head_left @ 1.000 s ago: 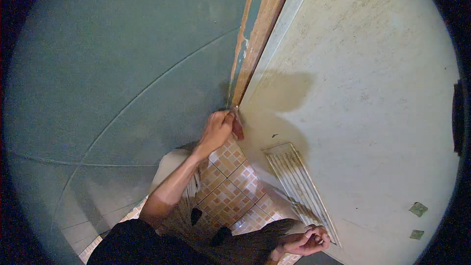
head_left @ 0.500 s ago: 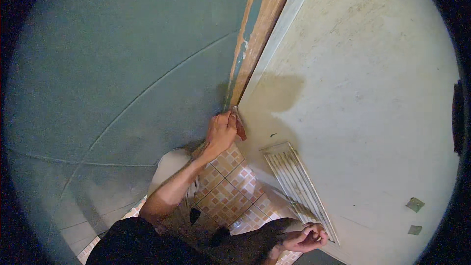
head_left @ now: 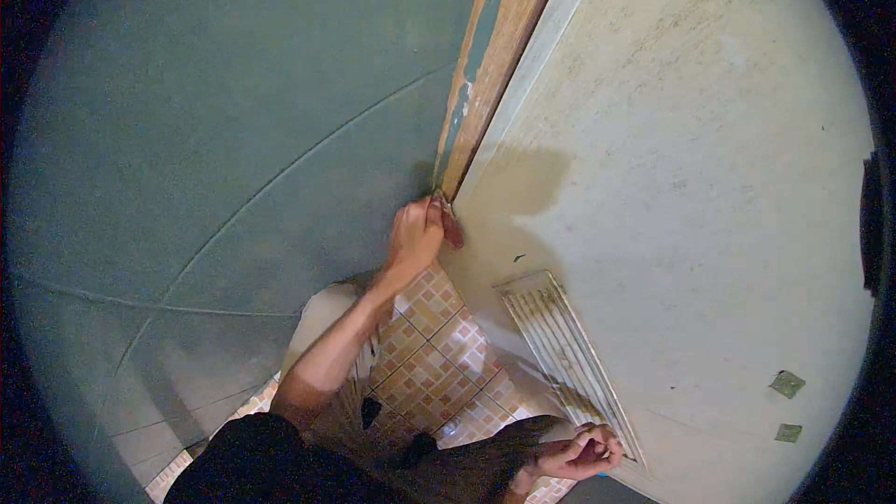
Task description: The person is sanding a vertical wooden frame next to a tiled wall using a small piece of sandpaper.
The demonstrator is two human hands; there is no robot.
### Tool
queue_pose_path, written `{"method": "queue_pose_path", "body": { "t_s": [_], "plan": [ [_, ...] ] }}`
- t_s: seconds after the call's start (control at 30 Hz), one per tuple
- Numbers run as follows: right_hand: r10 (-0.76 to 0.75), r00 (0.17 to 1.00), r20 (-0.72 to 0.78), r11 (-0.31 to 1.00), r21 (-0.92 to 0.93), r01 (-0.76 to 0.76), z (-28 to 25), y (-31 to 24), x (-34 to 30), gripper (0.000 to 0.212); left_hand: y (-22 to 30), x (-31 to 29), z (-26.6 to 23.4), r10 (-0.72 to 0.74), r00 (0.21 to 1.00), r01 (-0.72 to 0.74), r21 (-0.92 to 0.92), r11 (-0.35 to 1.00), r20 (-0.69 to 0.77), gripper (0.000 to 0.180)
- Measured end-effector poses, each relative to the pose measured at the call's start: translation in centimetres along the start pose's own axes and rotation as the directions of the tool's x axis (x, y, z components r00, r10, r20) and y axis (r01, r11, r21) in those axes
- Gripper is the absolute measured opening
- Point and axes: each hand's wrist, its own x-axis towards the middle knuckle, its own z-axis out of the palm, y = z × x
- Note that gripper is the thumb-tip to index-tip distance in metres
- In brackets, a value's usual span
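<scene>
My left hand [head_left: 414, 235] is closed at the lower end of a wooden door frame [head_left: 495, 65], against the green wall [head_left: 233, 112]. It grips a small reddish-brown flat piece [head_left: 453, 228], whose exact kind I cannot make out. Streaks of green and pale residue run along the frame's wall-side edge above the fingers. Lower right, my right hand [head_left: 583, 454] hangs near the bottom of the cream door [head_left: 691, 205], its fingers curled loosely toward the palm with nothing seen in them. Close beside it is the door's slatted vent [head_left: 567, 345].
Orange and cream patterned tiles [head_left: 439, 345] cover the floor below my arms. Two small square patches [head_left: 788, 385] mark the door on the right, and a dark fitting [head_left: 871, 224] sits at its far edge. Thin raised lines curve across the green wall.
My left hand has shifted slightly up along the frame with the reddish-brown piece. My right hand has hardly moved.
</scene>
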Motion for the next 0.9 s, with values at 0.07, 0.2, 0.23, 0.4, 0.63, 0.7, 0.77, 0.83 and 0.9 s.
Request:
{"method": "queue_pose_path", "body": {
  "t_s": [0.07, 0.2, 0.23, 0.4, 0.63, 0.7, 0.77, 0.83, 0.9],
  "plan": [
    [-0.001, 1.000, 0.019, 1.000, 0.011, 0.001, -0.4, 0.3, 0.2, 0.028, -0.7, -0.2, -0.7, -0.011, 0.986, 0.030, -0.115, 0.993, 0.164, 0.038],
    [0.013, 0.999, 0.042, 1.000, 0.023, -0.014, -0.3, 0.2, 0.0, 0.028, -2.0, -0.8, 0.4, 0.000, 1.000, 0.000, 0.018, 1.000, 0.004, 0.030],
    [0.015, 0.999, 0.047, 1.000, 0.026, -0.016, -0.1, 0.1, -0.1, 0.028, -2.5, -0.7, 0.6, -0.005, 1.000, 0.005, 0.020, 1.000, 0.000, 0.030],
    [-0.048, 0.999, -0.017, 0.998, -0.047, 0.047, 0.6, -0.1, 0.0, 0.029, -1.5, -0.5, -0.3, 0.016, 0.984, -0.029, 0.073, 0.997, 0.180, 0.029],
    [-0.046, 0.999, 0.029, 0.997, -0.053, 0.047, 0.7, -0.5, -0.3, 0.028, 0.4, -0.5, -1.4, 0.014, 1.000, -0.012, -0.079, 0.997, 0.022, 0.028],
    [0.007, 1.000, 0.013, 0.999, -0.047, -0.006, 0.9, -0.6, -0.3, 0.028, -0.8, 0.1, -0.5, 0.059, 0.998, -0.059, 0.037, 0.998, 0.009, 0.028],
    [0.010, 0.999, 0.030, 0.999, -0.053, -0.009, 0.7, -0.6, -0.2, 0.028, -0.8, -0.3, -1.1, -0.003, 0.988, -0.004, 0.047, 0.999, 0.153, 0.027],
    [0.014, 0.999, 0.046, 0.998, -0.063, -0.011, 0.2, -0.3, 0.0, 0.028, -0.6, -0.6, -0.7, -0.065, 0.953, 0.048, 0.064, 0.997, 0.297, 0.027],
    [-0.013, 0.997, 0.070, 0.998, -0.067, 0.017, 0.1, -0.1, 0.0, 0.027, -1.9, -0.7, 0.2, -0.010, 0.983, 0.013, -0.018, 1.000, 0.184, 0.027]
  ]
}}
